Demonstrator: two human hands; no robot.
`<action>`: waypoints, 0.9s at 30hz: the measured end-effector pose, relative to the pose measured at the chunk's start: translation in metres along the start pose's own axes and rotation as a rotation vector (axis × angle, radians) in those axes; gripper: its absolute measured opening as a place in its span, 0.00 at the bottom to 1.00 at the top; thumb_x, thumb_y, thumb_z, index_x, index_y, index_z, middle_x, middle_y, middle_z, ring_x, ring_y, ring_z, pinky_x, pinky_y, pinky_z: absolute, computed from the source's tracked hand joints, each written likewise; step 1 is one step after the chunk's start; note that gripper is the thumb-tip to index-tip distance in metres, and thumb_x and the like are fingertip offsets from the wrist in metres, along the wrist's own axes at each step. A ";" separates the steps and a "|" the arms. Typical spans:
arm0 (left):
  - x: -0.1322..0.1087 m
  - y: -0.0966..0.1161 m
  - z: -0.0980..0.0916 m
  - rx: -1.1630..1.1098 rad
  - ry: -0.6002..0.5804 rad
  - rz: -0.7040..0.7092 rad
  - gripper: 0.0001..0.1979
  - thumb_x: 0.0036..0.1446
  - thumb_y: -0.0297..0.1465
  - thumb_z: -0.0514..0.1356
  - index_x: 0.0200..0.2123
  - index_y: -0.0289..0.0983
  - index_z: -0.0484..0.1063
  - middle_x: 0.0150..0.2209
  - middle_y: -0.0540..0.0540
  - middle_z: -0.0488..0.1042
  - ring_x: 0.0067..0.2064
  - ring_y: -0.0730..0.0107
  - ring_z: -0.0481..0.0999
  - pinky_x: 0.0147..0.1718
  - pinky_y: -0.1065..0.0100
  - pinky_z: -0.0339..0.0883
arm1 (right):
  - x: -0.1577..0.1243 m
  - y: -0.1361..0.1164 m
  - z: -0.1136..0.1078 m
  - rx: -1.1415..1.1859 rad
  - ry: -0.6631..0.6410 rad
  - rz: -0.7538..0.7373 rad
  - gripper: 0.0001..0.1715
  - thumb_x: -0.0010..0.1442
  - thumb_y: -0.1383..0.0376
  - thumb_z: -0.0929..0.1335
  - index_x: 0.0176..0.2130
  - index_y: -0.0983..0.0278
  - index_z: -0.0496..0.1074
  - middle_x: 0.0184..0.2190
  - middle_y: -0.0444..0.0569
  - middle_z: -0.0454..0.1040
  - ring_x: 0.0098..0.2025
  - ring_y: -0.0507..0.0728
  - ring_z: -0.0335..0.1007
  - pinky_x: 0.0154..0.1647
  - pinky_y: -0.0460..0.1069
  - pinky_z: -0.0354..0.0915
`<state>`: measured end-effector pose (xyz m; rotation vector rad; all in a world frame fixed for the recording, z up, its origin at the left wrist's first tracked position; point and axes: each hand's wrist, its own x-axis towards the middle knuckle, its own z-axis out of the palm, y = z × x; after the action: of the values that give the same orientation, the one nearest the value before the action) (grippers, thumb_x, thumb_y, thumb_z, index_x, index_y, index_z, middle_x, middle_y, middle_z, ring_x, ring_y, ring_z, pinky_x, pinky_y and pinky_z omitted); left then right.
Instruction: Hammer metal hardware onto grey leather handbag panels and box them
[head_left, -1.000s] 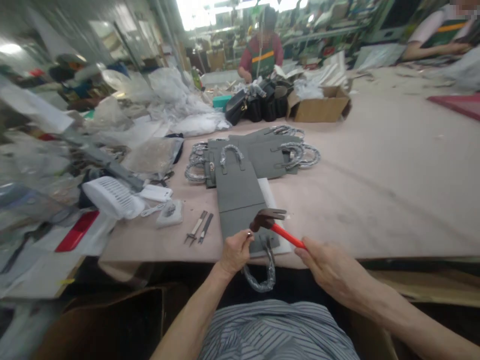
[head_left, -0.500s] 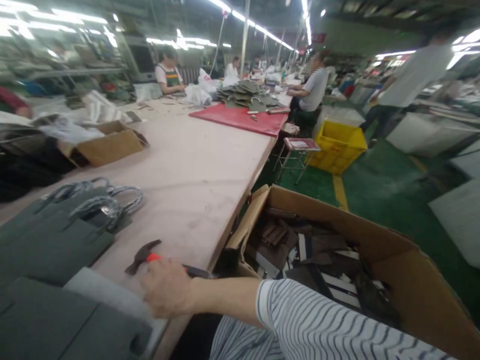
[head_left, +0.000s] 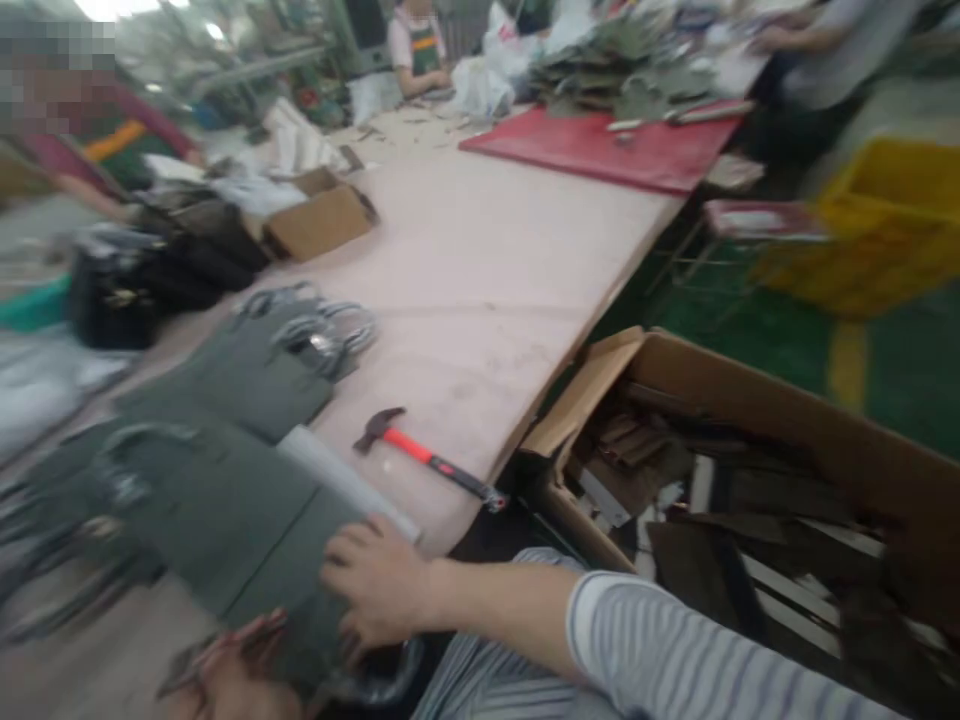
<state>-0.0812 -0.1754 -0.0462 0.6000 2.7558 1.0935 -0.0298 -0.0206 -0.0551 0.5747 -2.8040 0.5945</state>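
Note:
My right hand [head_left: 386, 585] rests with fingers spread on a grey-green bag [head_left: 240, 500] near the table's front edge. At the bottom, blurred, my left hand [head_left: 236, 685] is closed around something thin and dark whose kind I cannot make out. A claw hammer [head_left: 424, 452] with a red and black handle lies on the table just beyond my right hand, its handle end over the edge. Between hammer and bag is a pale strip [head_left: 349, 480]. Another grey-green bag [head_left: 259, 375] with wrapped handles lies farther back.
An open carton [head_left: 750, 385] of dark and white pieces stands right of the table [head_left: 480, 240]. Beyond are a red board [head_left: 585, 150], a small carton [head_left: 319, 222], black bags [head_left: 187, 265], a stool [head_left: 757, 220] and a yellow crate [head_left: 900, 230]. Several people are around.
My right hand has let go of the hammer, now lying on the table, and has moved onto the bag. My left hand has come into view. The camera has turned down and left.

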 end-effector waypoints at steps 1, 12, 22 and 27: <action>-0.006 -0.009 -0.010 0.060 0.125 -0.109 0.19 0.71 0.39 0.50 0.40 0.32 0.75 0.36 0.46 0.77 0.31 0.68 0.77 0.35 0.62 0.78 | 0.001 -0.001 -0.002 0.095 -0.021 0.036 0.28 0.57 0.50 0.73 0.49 0.64 0.72 0.56 0.55 0.73 0.57 0.63 0.64 0.61 0.60 0.59; -0.006 -0.098 -0.097 0.415 0.549 -0.666 0.12 0.60 0.36 0.56 0.33 0.35 0.76 0.32 0.38 0.81 0.38 0.55 0.80 0.40 0.62 0.70 | 0.009 0.004 0.009 0.154 -0.038 0.061 0.30 0.59 0.64 0.71 0.59 0.65 0.67 0.62 0.60 0.65 0.65 0.71 0.56 0.67 0.66 0.51; -0.030 -0.107 -0.096 0.445 0.527 -0.650 0.14 0.62 0.30 0.56 0.46 0.34 0.77 0.47 0.34 0.79 0.50 0.51 0.78 0.50 0.58 0.69 | -0.005 0.000 -0.026 -0.125 -0.173 0.334 0.29 0.57 0.66 0.70 0.57 0.70 0.65 0.52 0.66 0.70 0.50 0.71 0.68 0.49 0.60 0.65; -0.064 -0.057 -0.052 0.298 0.674 -0.447 0.11 0.63 0.34 0.56 0.40 0.37 0.77 0.41 0.39 0.80 0.44 0.55 0.79 0.46 0.60 0.71 | -0.013 0.003 -0.034 -0.030 -0.258 0.466 0.32 0.57 0.68 0.67 0.59 0.72 0.63 0.46 0.63 0.69 0.42 0.66 0.71 0.41 0.56 0.67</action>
<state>-0.0535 -0.2722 -0.0489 -0.4555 3.3872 0.8948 -0.0148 0.0007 -0.0297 -0.0232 -3.2077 0.5918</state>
